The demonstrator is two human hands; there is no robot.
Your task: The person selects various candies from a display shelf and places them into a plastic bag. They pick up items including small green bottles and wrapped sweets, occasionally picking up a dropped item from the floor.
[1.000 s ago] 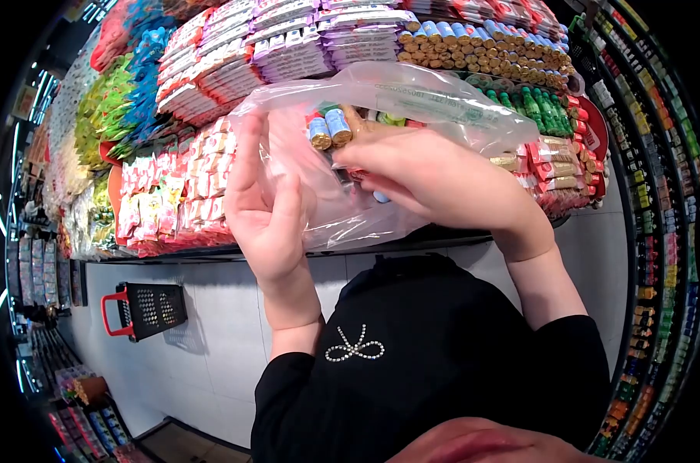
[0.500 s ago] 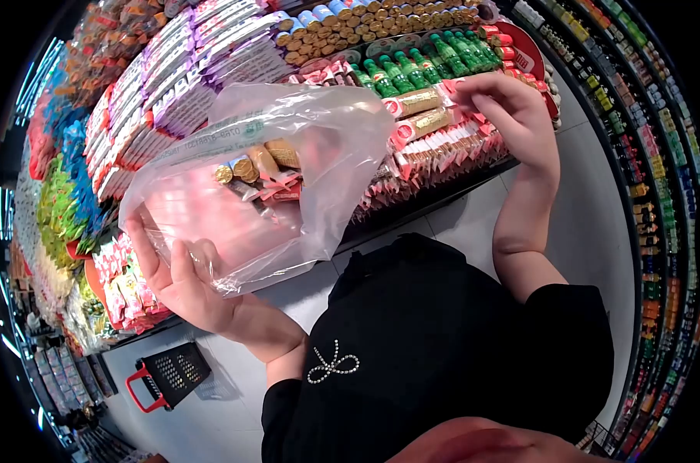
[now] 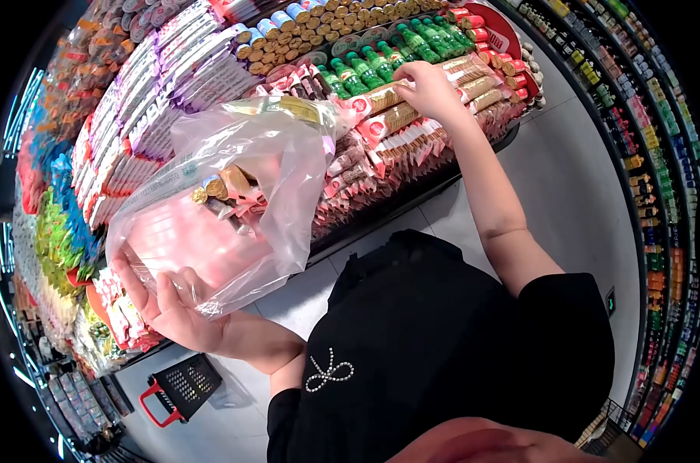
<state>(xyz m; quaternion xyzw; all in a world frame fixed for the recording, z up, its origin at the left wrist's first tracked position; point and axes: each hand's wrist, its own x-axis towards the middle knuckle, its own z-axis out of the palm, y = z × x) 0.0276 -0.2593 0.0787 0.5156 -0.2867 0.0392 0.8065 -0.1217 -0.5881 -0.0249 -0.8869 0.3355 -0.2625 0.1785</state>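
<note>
My left hand (image 3: 182, 312) supports a clear plastic bag (image 3: 288, 224) by its lower left side, the fingers spread and partly seen through the film. Inside the bag lie a few gold-ended snack rolls (image 3: 215, 187) and some small red-and-brown packets (image 3: 246, 204). At the display, my right hand (image 3: 429, 91) has its fingers curled down onto a row of gold-and-red wrapped biscuit rolls (image 3: 381, 100). Its fingertips touch one roll; part of the grip is hidden behind the hand. Just beyond stand green bottles (image 3: 358, 73) laid in a row.
White-and-purple packets (image 3: 153, 100) are stacked on the left of the display. Gold-and-blue rolls (image 3: 288, 35) line its far side. A black basket with a red handle (image 3: 184, 386) is on the floor at lower left. Stocked shelves (image 3: 643, 193) curve along the right.
My right hand has moved left and down onto the biscuit rolls. The bag, still in my left hand, sits slightly lower and further left in view.
</note>
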